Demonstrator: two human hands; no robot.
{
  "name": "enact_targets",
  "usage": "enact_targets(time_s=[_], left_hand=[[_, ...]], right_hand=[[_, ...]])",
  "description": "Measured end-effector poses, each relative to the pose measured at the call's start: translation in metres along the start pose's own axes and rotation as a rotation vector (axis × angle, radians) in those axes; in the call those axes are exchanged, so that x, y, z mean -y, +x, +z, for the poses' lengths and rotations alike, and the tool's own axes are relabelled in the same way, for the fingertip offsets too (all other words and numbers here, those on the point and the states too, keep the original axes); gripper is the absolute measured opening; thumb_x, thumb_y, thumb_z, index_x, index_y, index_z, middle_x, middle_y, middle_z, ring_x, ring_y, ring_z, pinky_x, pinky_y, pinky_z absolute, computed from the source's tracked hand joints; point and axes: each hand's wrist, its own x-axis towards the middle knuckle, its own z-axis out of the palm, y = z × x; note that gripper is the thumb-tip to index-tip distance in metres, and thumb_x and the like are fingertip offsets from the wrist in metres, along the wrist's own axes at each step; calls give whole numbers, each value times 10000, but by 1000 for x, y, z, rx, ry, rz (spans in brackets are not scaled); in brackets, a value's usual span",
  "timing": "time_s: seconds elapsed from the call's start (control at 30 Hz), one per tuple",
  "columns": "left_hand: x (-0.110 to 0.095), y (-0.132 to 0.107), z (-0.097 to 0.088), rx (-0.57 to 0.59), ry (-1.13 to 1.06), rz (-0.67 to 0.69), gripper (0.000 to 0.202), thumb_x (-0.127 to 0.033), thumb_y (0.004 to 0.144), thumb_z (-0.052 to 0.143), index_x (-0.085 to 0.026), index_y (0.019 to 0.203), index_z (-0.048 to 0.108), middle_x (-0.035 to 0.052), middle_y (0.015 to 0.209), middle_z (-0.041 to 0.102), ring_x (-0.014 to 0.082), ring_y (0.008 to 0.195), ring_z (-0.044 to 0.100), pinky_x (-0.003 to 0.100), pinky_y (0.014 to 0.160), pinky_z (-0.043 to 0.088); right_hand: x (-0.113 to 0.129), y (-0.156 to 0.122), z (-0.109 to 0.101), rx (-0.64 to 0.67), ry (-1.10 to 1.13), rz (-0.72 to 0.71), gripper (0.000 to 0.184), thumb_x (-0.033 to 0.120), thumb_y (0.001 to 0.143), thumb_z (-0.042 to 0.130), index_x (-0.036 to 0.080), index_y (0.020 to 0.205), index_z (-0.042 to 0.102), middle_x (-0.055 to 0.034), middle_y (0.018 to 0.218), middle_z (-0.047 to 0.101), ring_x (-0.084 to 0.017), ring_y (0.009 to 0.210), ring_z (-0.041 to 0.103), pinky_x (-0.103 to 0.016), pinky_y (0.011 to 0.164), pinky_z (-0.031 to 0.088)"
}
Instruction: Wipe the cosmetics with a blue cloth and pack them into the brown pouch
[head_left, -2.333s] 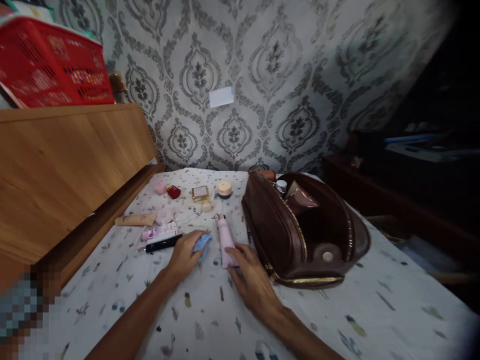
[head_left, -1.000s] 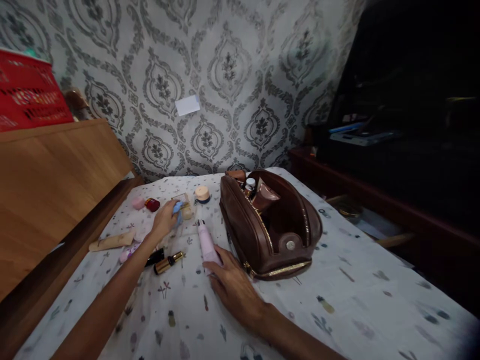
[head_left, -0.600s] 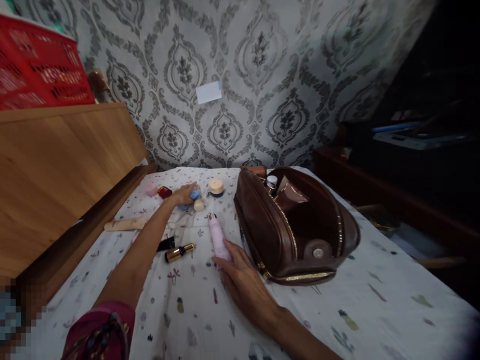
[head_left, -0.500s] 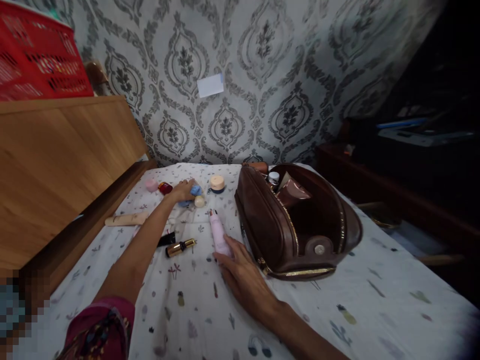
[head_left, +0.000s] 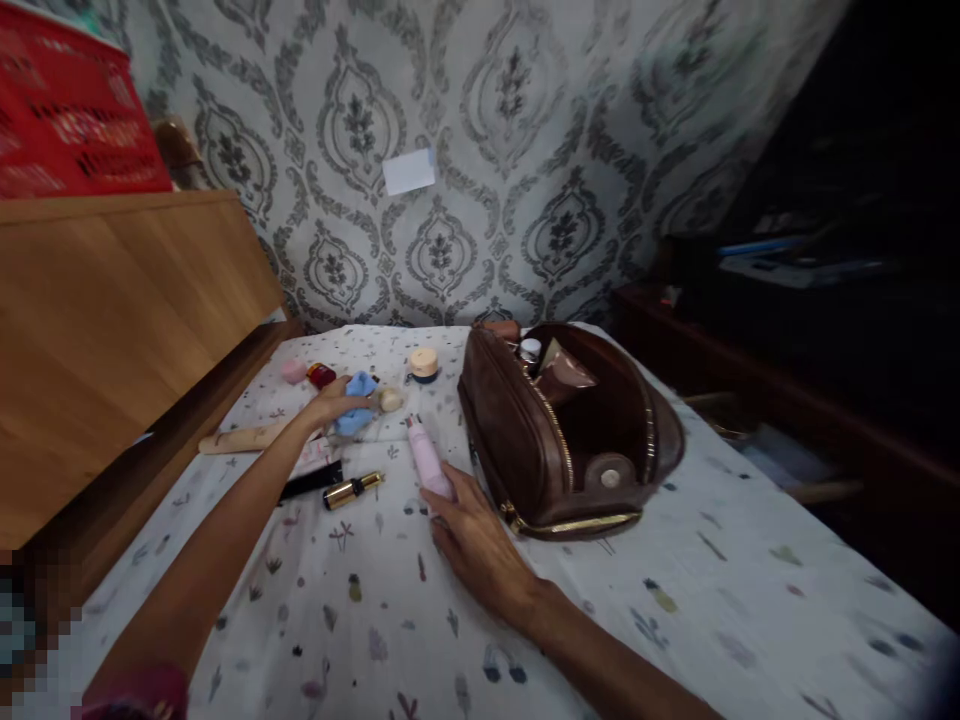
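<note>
Hands: left point(head_left: 330, 405) grips cloth point(head_left: 357, 412), right point(head_left: 469, 530) flat.

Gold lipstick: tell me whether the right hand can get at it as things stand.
Probably yes. The gold lipstick lies bare on the sheet just left of the right hand, which rests on the pink tube; nothing lies between them.

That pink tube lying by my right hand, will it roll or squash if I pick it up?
The pink tube lies on its side and looks rounded, so a push might roll it, though the soft bedsheet should slow it. It looks like a squeeze tube, likely light and slightly yielding.
</note>
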Motion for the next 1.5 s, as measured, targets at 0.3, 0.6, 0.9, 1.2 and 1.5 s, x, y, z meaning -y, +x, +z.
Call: enact_targets(time_s=[0.3,0.6,0.9,1.2,1.5], left_hand=[[-22,-100,26,66,-60,330,790,-488,706,743,-208,1402,497,117,1377,608,336,1237,591,490,1057,475],[-16,-160,70,-28,141,568,693,-408,780,718,-302,1426,489,73,1321,639,284,1179,643,417,968,563],[-6,-156,92,-230,64,471,393,-571,921,483,-246,1056,659,44,1059,758,255,952,726,363,859,582],[-51,-157,82,-412,173,569,410,-496,975,411,-212,1206,596,91,1131,724,254,1041,688,367,867,553],[-37,-161,97,-284,293,705,419,-401,998,382,-213,1318,577,80,1192,708,239,1072,670,357,857,547]], right_hand=[[9,0,-10,-3,39,63,377,149,898,589,137,1274,608,-188,1488,433,-325,1400,375,-497,1153,376],[7,-3,-23,-58,282,27,441,376,826,743,156,1173,583,-114,1136,652,-272,1077,595,-389,979,460],[0,2,-12,-38,168,68,460,532,752,800,154,980,670,-89,966,692,-261,952,627,-351,918,452],[6,2,-17,-42,192,132,442,481,723,824,165,1000,686,-83,951,691,-249,932,637,-307,794,470],[10,-3,-21,-19,485,185,261,345,755,802,181,875,638,53,708,583,-120,641,553,-207,592,402]])
